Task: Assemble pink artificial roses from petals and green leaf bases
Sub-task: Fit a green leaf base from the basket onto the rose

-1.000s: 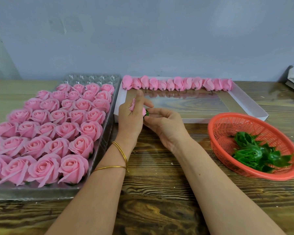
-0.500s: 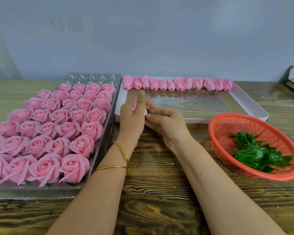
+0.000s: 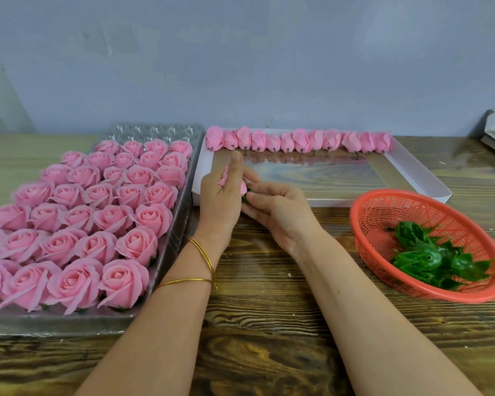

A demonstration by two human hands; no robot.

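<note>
Step in hand: seating a green leaf base [image 3: 247,194] onto a pink rose head [image 3: 225,176]. The left hand [image 3: 219,198] has its fingers curled round the rose head, with only petal edges showing past the thumb. The right hand [image 3: 280,215] pinches the leaf base between thumb and fingertips [image 3: 259,195], held against the bloom's underside and touching the left fingers. Judgement: keep the left grip loose so the petals don't crease, hold the base square to the stem end, and push with a light twist until the sepals sit flush. Whether it is fully seated is hidden by the fingers. Counts:
- Finished roses [image 3: 139,244] in the clear plastic tray [image 3: 55,321], left of the left fingers: about thirty-four visible, mostly in rows of five; the frame edge crops some.
- Unfinished pink buds [image 3: 301,140] along the far wall of the white box [image 3: 417,172], just beyond the fingertips: twelve.
- Spare leaf bases [image 3: 417,258] in the red basket [image 3: 397,193], well right of the right fingers: at least three, tangled, exact number unclear.
- Gold bangles [image 3: 205,254] on the left wrist: two.
</note>
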